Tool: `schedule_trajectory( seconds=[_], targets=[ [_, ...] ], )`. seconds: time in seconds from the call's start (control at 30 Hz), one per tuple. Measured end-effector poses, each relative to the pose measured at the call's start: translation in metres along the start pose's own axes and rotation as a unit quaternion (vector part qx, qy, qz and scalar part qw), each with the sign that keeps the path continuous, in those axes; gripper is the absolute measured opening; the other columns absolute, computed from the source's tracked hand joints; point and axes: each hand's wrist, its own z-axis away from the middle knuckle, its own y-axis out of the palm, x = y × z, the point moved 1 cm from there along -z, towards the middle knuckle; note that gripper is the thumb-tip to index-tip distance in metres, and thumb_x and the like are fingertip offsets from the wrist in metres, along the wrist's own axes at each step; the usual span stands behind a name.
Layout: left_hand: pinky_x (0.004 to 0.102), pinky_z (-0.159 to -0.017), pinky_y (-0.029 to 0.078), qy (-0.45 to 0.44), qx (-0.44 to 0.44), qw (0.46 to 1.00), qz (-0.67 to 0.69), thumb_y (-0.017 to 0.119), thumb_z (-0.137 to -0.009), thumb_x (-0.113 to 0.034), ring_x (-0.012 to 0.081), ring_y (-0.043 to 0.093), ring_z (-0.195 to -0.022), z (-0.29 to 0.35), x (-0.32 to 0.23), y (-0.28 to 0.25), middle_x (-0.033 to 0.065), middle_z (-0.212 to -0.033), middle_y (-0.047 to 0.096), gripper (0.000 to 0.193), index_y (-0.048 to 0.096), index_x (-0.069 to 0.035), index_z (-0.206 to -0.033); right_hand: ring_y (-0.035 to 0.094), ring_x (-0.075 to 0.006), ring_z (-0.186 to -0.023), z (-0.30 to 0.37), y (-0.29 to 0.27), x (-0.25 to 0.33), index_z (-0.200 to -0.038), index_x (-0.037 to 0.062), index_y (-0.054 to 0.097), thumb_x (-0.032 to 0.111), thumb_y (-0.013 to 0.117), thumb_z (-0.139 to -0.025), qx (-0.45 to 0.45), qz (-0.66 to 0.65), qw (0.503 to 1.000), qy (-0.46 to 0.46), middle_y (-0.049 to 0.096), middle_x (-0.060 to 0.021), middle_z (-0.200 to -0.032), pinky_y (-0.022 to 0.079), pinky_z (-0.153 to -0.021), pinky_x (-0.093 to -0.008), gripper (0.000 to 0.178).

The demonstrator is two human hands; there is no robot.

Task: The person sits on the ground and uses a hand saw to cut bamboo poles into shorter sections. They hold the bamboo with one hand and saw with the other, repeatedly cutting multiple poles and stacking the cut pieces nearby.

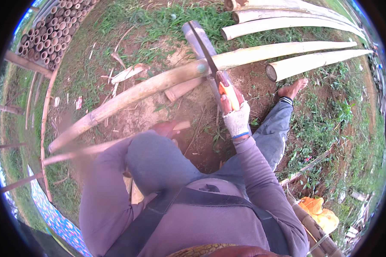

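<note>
My right hand [236,105], in a white knitted glove with bare fingertips, is closed round the orange handle of a handsaw [205,47]. The dark blade points away from me and lies across a long pale bamboo pole [146,88]. That pole runs from the near left to the far right, over a greyish bamboo length [194,40]. A shorter bamboo piece [184,88] lies below the pole. My left sleeve [111,165] reaches behind my bent knee. Blurred skin [165,127] beyond the knee may be my left hand or a foot; its fingers cannot be made out.
Several bamboo poles [287,21] lie at the far right, one [317,64] near my bare right foot [294,88]. Cut bamboo [47,36] is stacked far left, beside a bamboo rail [47,107]. An orange bag [317,213] lies at the near right.
</note>
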Motion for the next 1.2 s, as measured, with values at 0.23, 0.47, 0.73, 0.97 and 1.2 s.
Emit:
schedule_trajectory(
  seconds=[0.23, 0.47, 0.73, 0.97, 1.2],
  targets=[
    [0.0569, -0.085, 0.056, -0.149, -0.066, 0.984, -0.068, 0.073, -0.101, -0.045, 0.0468, 0.071, -0.111, 0.009, 0.082, 0.048, 0.0257, -0.119, 0.067, 0.060, 0.052, -0.009, -0.143, 0.077, -0.0266, -0.098, -0.001, 0.015, -0.014, -0.132, 0.0023, 0.072, 0.019, 0.074, -0.102, -0.015, 0.014, 0.999, -0.050, 0.079, -0.0170, -0.112, 0.057, -0.084, -0.0394, 0.034],
    [0.0647, -0.119, 0.032, 0.099, -0.402, 0.861, -0.295, 0.093, -0.076, -0.046, 0.0400, 0.044, -0.146, -0.033, 0.022, -0.070, 0.0163, -0.151, 0.052, 0.092, 0.052, -0.014, -0.153, 0.079, -0.0327, -0.099, 0.006, -0.001, -0.004, -0.136, 0.0047, 0.070, 0.029, 0.076, -0.102, -0.018, 0.091, 0.996, -0.018, 0.080, -0.0171, -0.113, 0.059, -0.085, -0.0420, 0.042],
    [0.0593, -0.103, 0.055, -0.179, -0.134, 0.959, -0.175, 0.097, -0.068, -0.036, 0.0443, 0.068, -0.123, -0.090, 0.025, -0.160, 0.0206, -0.134, 0.069, 0.103, 0.045, -0.016, -0.155, 0.078, -0.0338, -0.100, 0.005, -0.001, 0.017, -0.137, 0.0074, 0.071, 0.031, 0.073, -0.104, -0.025, 0.082, 0.996, -0.036, 0.080, -0.0168, -0.113, 0.059, -0.086, -0.0424, 0.041],
    [0.0579, -0.094, 0.059, -0.131, -0.217, 0.952, -0.172, 0.093, -0.070, -0.030, 0.0454, 0.073, -0.111, -0.057, 0.068, -0.151, 0.0209, -0.120, 0.074, 0.088, 0.052, -0.018, -0.147, 0.077, -0.0293, -0.103, 0.015, 0.020, 0.030, -0.139, 0.0029, 0.068, 0.024, 0.074, -0.103, 0.006, 0.067, 0.997, -0.039, 0.080, -0.0177, -0.116, 0.057, -0.093, -0.0398, 0.042],
    [0.0568, -0.099, 0.058, -0.171, -0.180, 0.955, -0.163, 0.092, -0.074, -0.033, 0.0453, 0.073, -0.114, -0.047, 0.060, -0.156, 0.0206, -0.120, 0.076, 0.078, 0.055, -0.013, -0.139, 0.067, -0.0173, -0.118, 0.026, 0.053, -0.008, -0.152, -0.0010, 0.055, 0.020, 0.065, -0.111, 0.016, -0.014, 0.999, -0.050, 0.065, -0.0144, -0.138, 0.060, -0.096, -0.0308, 0.047]
  ],
)
